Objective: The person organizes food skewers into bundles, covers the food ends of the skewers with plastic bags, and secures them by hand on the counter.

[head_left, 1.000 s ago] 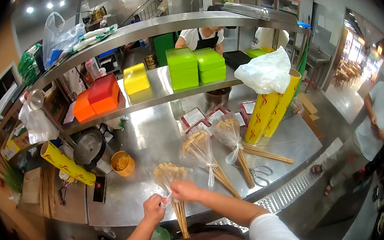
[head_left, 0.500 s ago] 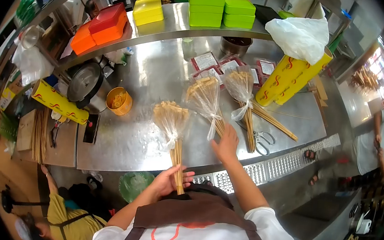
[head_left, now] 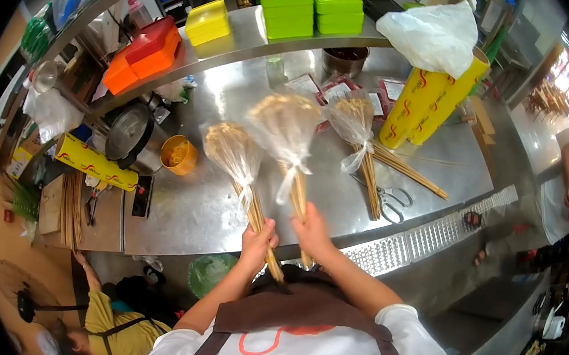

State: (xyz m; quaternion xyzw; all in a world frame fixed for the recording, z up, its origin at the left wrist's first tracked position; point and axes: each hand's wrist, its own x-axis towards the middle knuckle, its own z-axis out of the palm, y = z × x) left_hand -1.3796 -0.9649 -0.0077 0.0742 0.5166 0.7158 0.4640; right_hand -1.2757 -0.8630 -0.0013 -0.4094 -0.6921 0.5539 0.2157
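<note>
My left hand (head_left: 259, 245) is closed round the sticks of one bundle of skewers (head_left: 232, 150), whose food end is wrapped in a knotted clear plastic bag. In my right hand (head_left: 312, 233) are the sticks of a second bagged skewer bundle (head_left: 288, 126), blurred by motion and tilted beside the first. A third bagged bundle (head_left: 353, 119) lies on the steel table (head_left: 192, 216) to the right, its sticks over some loose bamboo skewers (head_left: 411, 175). Close to those sticks is a pair of scissors (head_left: 391, 203).
Yellow film rolls (head_left: 414, 108) stand at the right under a white plastic bag (head_left: 435, 38). Flat red packs (head_left: 339, 90) lie at the back. Left are an orange cup (head_left: 179, 155), a lidded pot (head_left: 129, 133) and a phone (head_left: 142, 197). A person in yellow (head_left: 110, 315) is at lower left.
My right hand has taken hold of the middle bundle and drawn it left and toward me. The left bundle has tilted leftward in my left hand. The view has shifted slightly.
</note>
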